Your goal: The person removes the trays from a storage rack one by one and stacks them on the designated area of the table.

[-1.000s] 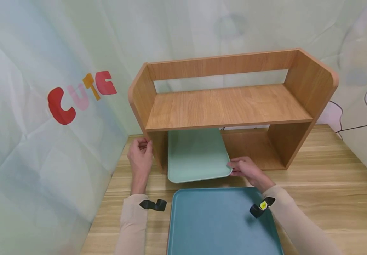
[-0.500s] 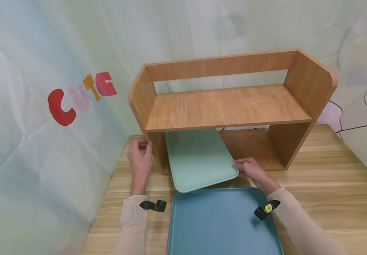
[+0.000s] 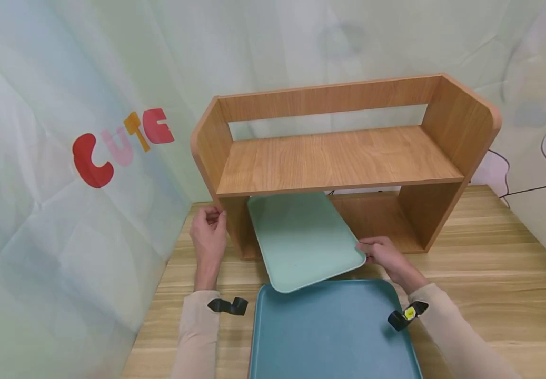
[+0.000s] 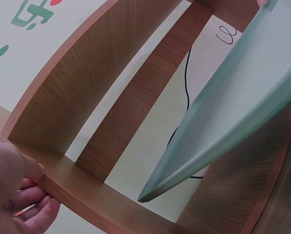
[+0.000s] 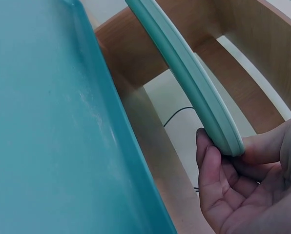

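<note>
My right hand [image 3: 386, 256] pinches the near right corner of a light green tray [image 3: 308, 242], thumb above and fingers beneath in the right wrist view. The tray sits askew and off the level, its far part inside the lower compartment of a two-tier wooden desk shelf [image 3: 339, 160]. Its near left corner reaches over the back edge of a larger blue tray [image 3: 334, 331] on the table. At the shelf's left side panel, my left hand [image 3: 208, 234] grips the front edge between thumb and curled fingers, as the left wrist view shows. The green tray's far end is hidden under the upper board.
The wooden table [image 3: 500, 295] extends on both sides of the blue tray. A patterned curtain [image 3: 111, 237] hangs at the left and behind the shelf. A thin black cable [image 4: 187, 83] runs behind the shelf's open back.
My right hand has moved right and slightly nearer with the green tray, which has turned and come farther out over the blue tray's back edge. The left hand stays on the panel.
</note>
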`<state>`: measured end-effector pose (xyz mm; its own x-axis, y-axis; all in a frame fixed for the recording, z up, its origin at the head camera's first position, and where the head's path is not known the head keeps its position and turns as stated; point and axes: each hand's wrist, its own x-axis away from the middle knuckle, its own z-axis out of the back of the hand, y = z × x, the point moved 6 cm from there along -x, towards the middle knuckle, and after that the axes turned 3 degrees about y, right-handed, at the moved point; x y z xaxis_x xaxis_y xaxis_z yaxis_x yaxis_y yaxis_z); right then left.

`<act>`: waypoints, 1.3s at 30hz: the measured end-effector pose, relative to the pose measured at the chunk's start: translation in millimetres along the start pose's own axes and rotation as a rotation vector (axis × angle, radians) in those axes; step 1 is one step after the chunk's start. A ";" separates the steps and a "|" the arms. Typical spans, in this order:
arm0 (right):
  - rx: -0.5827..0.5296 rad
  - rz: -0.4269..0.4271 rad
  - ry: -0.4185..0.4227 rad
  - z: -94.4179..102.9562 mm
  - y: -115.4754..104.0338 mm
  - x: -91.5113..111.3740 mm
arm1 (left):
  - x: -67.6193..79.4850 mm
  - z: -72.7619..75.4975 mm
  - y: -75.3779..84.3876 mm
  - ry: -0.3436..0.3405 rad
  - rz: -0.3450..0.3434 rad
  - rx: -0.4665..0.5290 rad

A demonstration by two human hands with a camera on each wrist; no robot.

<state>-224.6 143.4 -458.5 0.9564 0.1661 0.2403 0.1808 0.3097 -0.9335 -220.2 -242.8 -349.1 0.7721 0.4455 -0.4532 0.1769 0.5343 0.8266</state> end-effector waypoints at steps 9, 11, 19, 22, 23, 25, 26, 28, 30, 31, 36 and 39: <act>0.029 0.018 0.007 11.1 1.3 6.5 | -0.5 -0.2 -0.6 0.000 -0.001 0.000; 0.036 0.020 0.005 12.2 1.9 7.3 | -0.5 0.1 -1.0 0.002 -0.002 0.000; 0.041 0.024 0.025 16.6 6.2 11.0 | 0.1 0.2 -1.9 -0.003 0.001 0.009; 0.049 0.031 0.032 19.1 7.3 12.6 | 0.3 0.6 -1.5 -0.005 0.002 0.009; 0.051 0.035 0.034 19.9 7.5 13.1 | 0.3 0.7 -1.5 -0.005 0.003 0.008; 0.062 0.040 0.036 21.7 8.4 14.0 | 0.4 0.9 -1.1 -0.005 0.003 0.007; 0.067 0.044 0.039 22.7 8.8 14.7 | 0.4 0.8 -1.0 -0.006 0.003 0.006; 0.071 0.051 0.042 24.4 9.3 15.9 | 0.5 0.8 -0.7 -0.007 0.004 0.007; 0.070 0.056 0.044 26.0 9.9 17.1 | 0.5 0.9 -0.5 -0.007 0.004 0.008; 0.072 0.061 0.045 26.8 9.7 17.9 | 0.5 0.9 -0.5 -0.007 0.004 0.009; 0.078 0.087 0.038 30.6 9.9 21.6 | 0.6 1.1 -0.7 -0.012 0.012 0.006; 0.079 0.100 0.025 32.8 9.9 23.5 | 0.2 1.1 -0.2 -0.014 0.014 0.006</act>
<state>-207.9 181.1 -453.4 0.9744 0.1764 0.1392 0.0665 0.3654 -0.9285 -219.4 -243.6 -348.9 0.7830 0.4428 -0.4369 0.1697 0.5236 0.8349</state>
